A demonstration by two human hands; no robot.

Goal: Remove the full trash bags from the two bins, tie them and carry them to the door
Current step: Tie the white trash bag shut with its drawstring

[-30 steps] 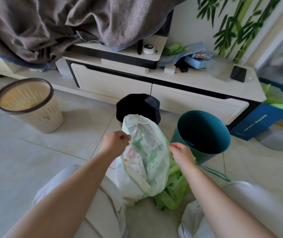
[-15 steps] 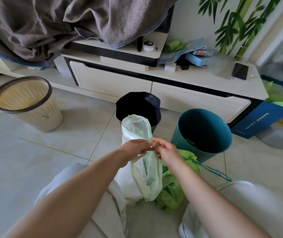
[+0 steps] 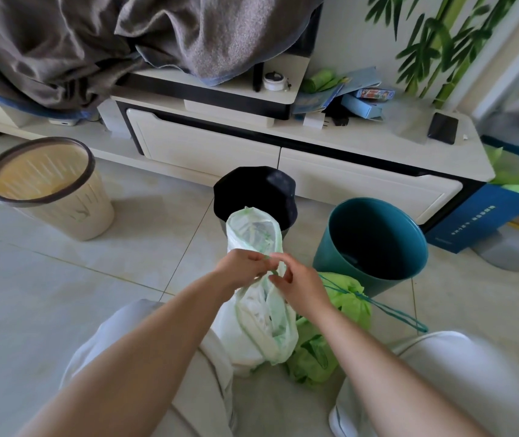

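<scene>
Pale tiled floor [image 3: 62, 288]; white TV cabinet [image 3: 362, 181]; bamboo-patterned wall [image 3: 434, 36]; daylight.

Both hands [image 3: 271, 272] pinch pale bag [image 3: 261, 323] — knotting.

— What colours are your bags?
— Your pale bag [image 3: 261, 323] is see-through white, tinged green. The other bag [image 3: 346, 298] is bright green, with a teal drawstring [image 3: 392, 311].
— And your bins?
— A black bin [image 3: 283, 190], a teal bin [image 3: 324, 253], and a beige bin [image 3: 88, 222] with a dark brown rim. Behind you see a grey blanket [image 3: 204, 33] and a green bamboo print [image 3: 441, 36].
</scene>
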